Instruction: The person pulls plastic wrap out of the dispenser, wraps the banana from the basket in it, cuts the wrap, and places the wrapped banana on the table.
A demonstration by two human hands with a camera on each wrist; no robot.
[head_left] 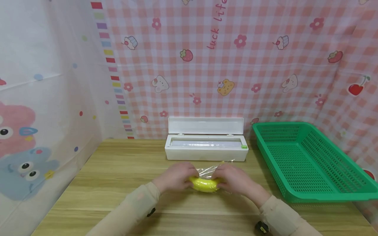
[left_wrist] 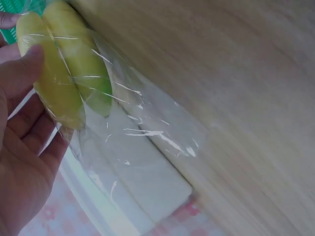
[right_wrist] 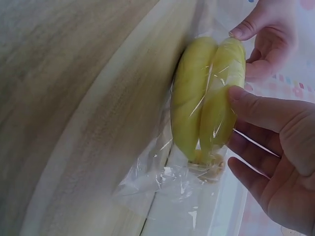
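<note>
Two yellow bananas (head_left: 205,185) lie side by side under clear cling film (left_wrist: 165,140), low over the table in front of the white box. My left hand (head_left: 179,175) pinches their left end, thumb on the near banana and fingers behind it. At the other end my right hand (head_left: 234,178) grips in the same way, its thumb pressing the film onto the yellow skin (right_wrist: 221,105). Loose, crinkled film sticks out past both ends. A brown stem end (right_wrist: 211,167) shows through the film in the right wrist view.
Behind the hands stands a white cling film box (head_left: 206,154), lid raised, with a roll (head_left: 203,144) inside and a green slider (head_left: 244,147) at its right. A green plastic basket (head_left: 304,197) occupies the table's right side. Patterned cloth (head_left: 206,72) hangs behind the wooden table (head_left: 118,170).
</note>
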